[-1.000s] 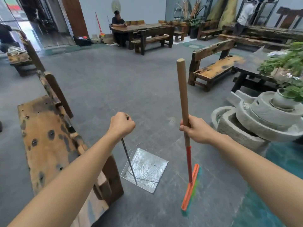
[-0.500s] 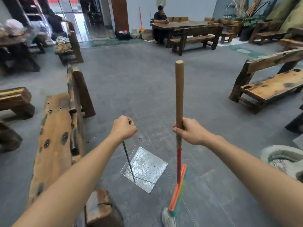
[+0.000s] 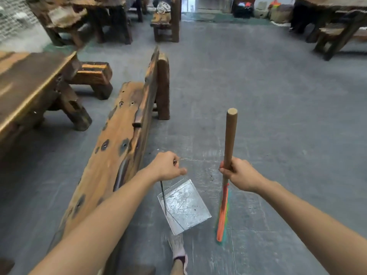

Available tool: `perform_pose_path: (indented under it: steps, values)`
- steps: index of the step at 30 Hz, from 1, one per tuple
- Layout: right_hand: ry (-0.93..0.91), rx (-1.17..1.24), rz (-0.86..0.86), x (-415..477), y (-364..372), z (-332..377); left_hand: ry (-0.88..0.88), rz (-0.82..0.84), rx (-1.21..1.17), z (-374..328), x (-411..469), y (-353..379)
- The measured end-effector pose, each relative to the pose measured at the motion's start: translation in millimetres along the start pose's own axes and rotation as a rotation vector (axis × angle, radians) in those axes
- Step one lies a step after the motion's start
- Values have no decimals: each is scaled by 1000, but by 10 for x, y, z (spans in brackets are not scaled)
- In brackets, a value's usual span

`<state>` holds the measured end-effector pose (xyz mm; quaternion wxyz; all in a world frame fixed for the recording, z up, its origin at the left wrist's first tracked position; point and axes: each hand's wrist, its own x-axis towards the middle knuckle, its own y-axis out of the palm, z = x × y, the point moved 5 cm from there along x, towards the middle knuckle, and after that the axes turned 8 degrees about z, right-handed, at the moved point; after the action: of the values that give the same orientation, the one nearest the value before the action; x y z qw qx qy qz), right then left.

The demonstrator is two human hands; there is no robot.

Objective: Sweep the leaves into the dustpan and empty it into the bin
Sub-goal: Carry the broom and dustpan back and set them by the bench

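So, step: I judge I'm carrying the tools toward leaves; none in view, nor the bin.
Left hand (image 3: 168,166): curled tight round the thin metal rod of the dustpan (image 3: 185,207), whose flat scuffed-silver pan sits low by the floor (image 3: 278,116).
Right hand (image 3: 241,175): wrapped round the broom (image 3: 229,139), which has a smooth round wooden stick and an orange head.
Next: find leaves, set pan flat.

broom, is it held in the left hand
No, the right hand grips the broom handle, while the left hand holds the dustpan by its thin rod.
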<state>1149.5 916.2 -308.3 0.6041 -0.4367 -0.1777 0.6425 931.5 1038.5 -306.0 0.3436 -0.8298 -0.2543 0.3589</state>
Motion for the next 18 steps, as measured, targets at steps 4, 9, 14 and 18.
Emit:
perform_pose_path:
  steps: [4,9,14,18]
  values:
    - [-49,-32,72,1500,68,122,-57,-38,76,756,1029,-415]
    - [-19,9,106,2259,77,231,-52,33,210,1136,1668,-542]
    - [-40,-32,185,3621,389,238,-4,94,319,1954,2715,-614]
    - [-51,-52,253,4183,558,313,-10,93,386,2332,3152,-683]
